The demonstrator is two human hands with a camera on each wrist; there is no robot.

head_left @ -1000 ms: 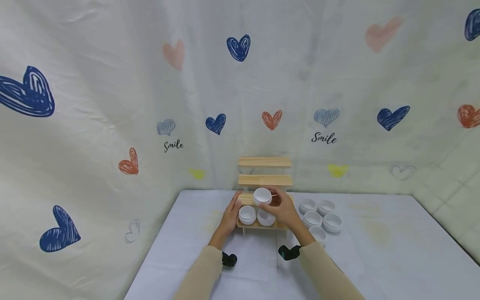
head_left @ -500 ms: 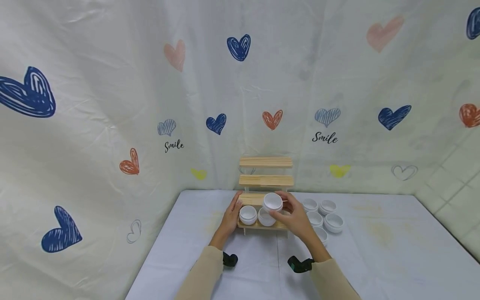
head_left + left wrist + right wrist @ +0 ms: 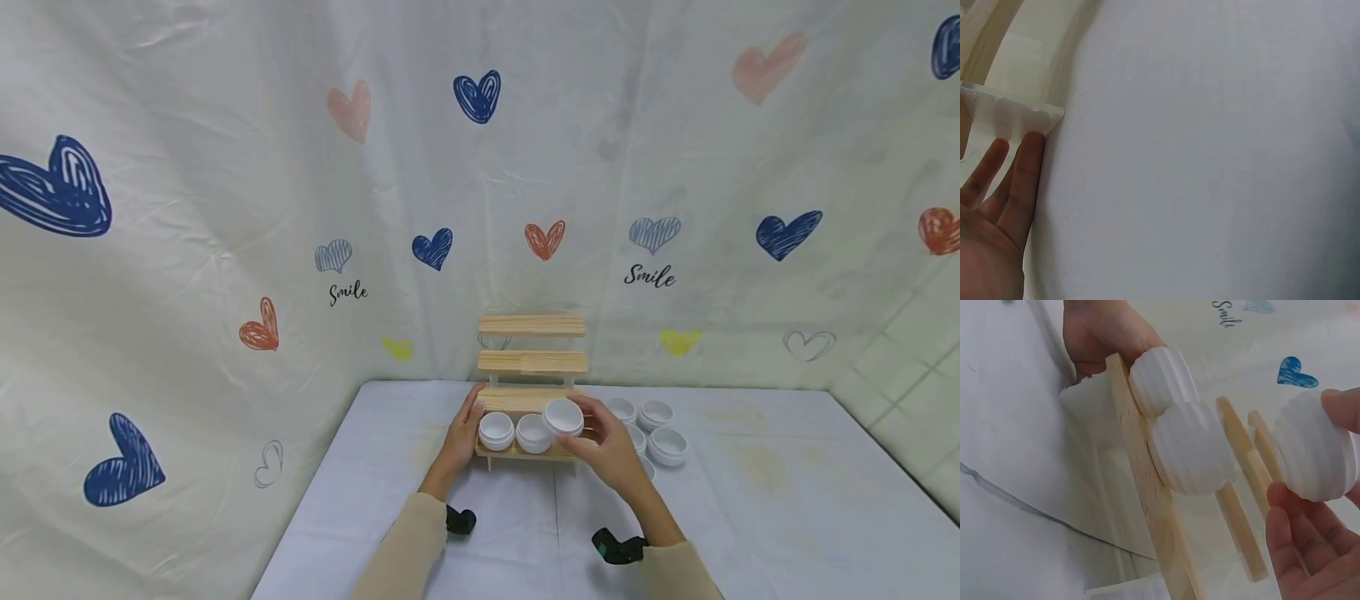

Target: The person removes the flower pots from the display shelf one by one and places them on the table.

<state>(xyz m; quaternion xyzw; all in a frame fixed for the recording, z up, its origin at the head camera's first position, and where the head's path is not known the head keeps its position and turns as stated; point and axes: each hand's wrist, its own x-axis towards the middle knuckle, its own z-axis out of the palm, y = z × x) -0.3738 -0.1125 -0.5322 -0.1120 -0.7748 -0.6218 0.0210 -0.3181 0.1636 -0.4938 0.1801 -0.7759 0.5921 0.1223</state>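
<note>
R hand (image 3: pixel 606 446) has a white bowl (image 3: pixel 562 417) pinched btwn thumb & fingers; gap is just bowl-width, thumb on near side, fingers on far side. Bowl sits out at the fingertips, L of the palm, mouth up. R wrist view shows it held clear of the btm step (image 3: pixel 1169 550); in head view it overlaps that step's R end. Just L of the grip: mid bowl (image 3: pixel 533 433), then end bowl (image 3: pixel 496 431), both mouth up on btm step, v. close together; can't tell if touching. Beyond & above the grip: upper steps of the wooden stand (image 3: pixel 532 361).

Farther L, L hand (image 3: pixel 459 437) is at stand's L end, fingers approx. straight; L wrist view has fingertips against the whitish side support (image 3: pixel 1010 109).

R of the grip, past the R hand: loose white bowls (image 3: pixel 666 446), five showing, some part hidden, on white tabletop (image 3: pixel 750 500). Behind it all, backdrop (image 3: pixel 570 150) w/ hearts & "Smile".
</note>
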